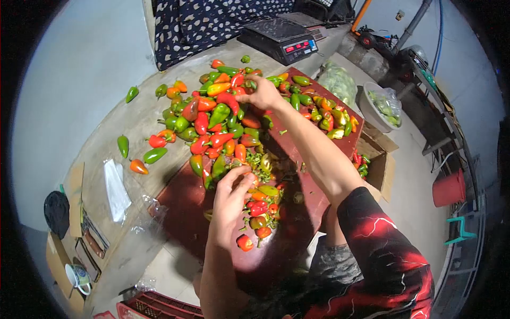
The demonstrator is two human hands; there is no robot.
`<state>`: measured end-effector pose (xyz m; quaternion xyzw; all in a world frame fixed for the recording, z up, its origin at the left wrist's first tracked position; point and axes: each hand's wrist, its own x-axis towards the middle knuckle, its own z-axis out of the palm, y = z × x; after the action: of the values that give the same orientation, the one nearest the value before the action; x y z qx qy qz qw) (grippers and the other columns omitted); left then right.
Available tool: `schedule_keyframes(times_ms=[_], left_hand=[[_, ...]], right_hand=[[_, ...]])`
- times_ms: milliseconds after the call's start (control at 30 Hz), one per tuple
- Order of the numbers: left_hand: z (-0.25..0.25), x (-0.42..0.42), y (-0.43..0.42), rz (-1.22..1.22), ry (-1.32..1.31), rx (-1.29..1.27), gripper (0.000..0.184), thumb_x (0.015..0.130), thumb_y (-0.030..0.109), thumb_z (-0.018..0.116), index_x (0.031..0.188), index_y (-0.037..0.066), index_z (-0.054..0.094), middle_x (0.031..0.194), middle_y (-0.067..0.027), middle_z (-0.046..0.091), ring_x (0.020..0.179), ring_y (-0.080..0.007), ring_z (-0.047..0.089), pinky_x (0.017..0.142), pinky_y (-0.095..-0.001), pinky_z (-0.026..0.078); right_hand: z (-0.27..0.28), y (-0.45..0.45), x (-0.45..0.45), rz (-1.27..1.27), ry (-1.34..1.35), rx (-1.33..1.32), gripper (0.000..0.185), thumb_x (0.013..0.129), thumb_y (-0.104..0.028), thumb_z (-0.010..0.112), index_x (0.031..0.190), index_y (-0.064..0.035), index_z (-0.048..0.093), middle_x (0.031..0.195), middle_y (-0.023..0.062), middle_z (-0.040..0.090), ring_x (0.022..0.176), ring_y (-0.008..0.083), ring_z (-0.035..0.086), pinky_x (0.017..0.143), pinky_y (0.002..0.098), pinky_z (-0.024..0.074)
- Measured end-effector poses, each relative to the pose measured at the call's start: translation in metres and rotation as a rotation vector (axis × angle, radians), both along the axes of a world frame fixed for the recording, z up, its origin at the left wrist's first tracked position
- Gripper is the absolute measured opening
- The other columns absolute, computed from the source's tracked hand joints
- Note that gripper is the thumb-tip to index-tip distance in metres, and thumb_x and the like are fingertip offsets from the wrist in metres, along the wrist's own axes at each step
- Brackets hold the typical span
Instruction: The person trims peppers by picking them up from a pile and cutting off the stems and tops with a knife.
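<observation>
A heap of red, green and orange peppers (218, 114) covers the far part of a dark red board (178, 204) and the concrete ledge behind it. At the heap's upper right, my right hand (264, 94) has its thumb and fingers bent around a pepper; the fingers partly hide it. My left hand (232, 194) is nearer to me, its thumb and fingertips closed on a small orange-red pepper (254, 181), mostly covered. Just right of this hand lie smaller and damaged-looking peppers (258, 207) with loose green stems (258, 164).
More peppers (332, 114) sit at the board's right end, above a cardboard box (380, 165) holding peppers. A digital scale (279, 40) stands behind. Loose peppers (139, 166) and white plastic bags (115, 191) lie on the left ledge. A red crate (156, 307) is below.
</observation>
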<state>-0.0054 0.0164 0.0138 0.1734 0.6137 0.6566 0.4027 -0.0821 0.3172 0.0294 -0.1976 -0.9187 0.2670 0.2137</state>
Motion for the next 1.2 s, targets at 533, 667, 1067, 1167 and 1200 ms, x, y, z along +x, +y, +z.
schedule_keyframes(times_ms=[533, 667, 1067, 1167, 1200], left_hand=[[-0.005, -0.002, 0.001, -0.003, 0.060, -0.028, 0.032, 0.098, 0.022, 0.061, 0.125, 0.005, 0.062, 0.108, -0.0038, 0.066, 0.094, -0.0125, 0.062, 0.080, -0.0291, 0.050], [-0.007, -0.004, 0.003, 0.036, 0.028, 0.009, 0.041, 0.095, 0.027, 0.067, 0.127, 0.003, 0.060, 0.113, -0.0072, 0.066, 0.098, -0.0153, 0.062, 0.078, -0.0309, 0.053], [-0.020, -0.009, 0.001, 0.263, 0.188, 0.227, 0.039, 0.099, 0.020, 0.060, 0.132, 0.001, 0.053, 0.119, -0.0088, 0.060, 0.105, -0.0189, 0.062, 0.087, -0.0370, 0.054], [-0.015, -0.011, 0.001, 0.240, 0.470, 0.133, 0.041, 0.099, 0.010, 0.054, 0.137, -0.002, 0.046, 0.131, -0.0138, 0.054, 0.118, -0.0265, 0.059, 0.097, -0.0408, 0.053], [-0.015, -0.009, 0.005, 0.327, 0.051, 0.435, 0.043, 0.100, 0.010, 0.053, 0.140, -0.001, 0.043, 0.134, -0.0144, 0.052, 0.121, -0.0276, 0.057, 0.097, -0.0404, 0.053]], right_hand=[[-0.001, -0.034, 0.013, 0.155, -0.063, 0.081, 0.084, 0.062, -0.045, 0.089, 0.130, -0.0030, 0.061, 0.126, 0.0234, 0.058, 0.120, 0.0370, 0.056, 0.105, 0.0419, 0.0429], [0.002, -0.046, 0.059, 0.116, 0.114, -0.205, 0.077, 0.068, -0.040, 0.087, 0.128, 0.0003, 0.061, 0.124, 0.0217, 0.063, 0.122, 0.0311, 0.057, 0.107, 0.0388, 0.0417], [0.008, -0.137, 0.164, 0.344, 0.066, -0.218, 0.064, 0.060, -0.025, 0.090, 0.115, -0.0042, 0.066, 0.125, 0.0170, 0.054, 0.116, 0.0360, 0.056, 0.101, 0.0415, 0.0458], [-0.006, -0.106, 0.163, 0.317, 0.053, -0.224, 0.057, 0.061, -0.019, 0.090, 0.109, -0.0016, 0.065, 0.108, 0.0155, 0.064, 0.107, 0.0319, 0.062, 0.096, 0.0419, 0.0480], [-0.008, -0.101, 0.164, 0.283, 0.013, -0.204, 0.055, 0.063, -0.018, 0.088, 0.109, -0.0008, 0.065, 0.106, 0.0171, 0.065, 0.104, 0.0333, 0.063, 0.093, 0.0426, 0.0491]])
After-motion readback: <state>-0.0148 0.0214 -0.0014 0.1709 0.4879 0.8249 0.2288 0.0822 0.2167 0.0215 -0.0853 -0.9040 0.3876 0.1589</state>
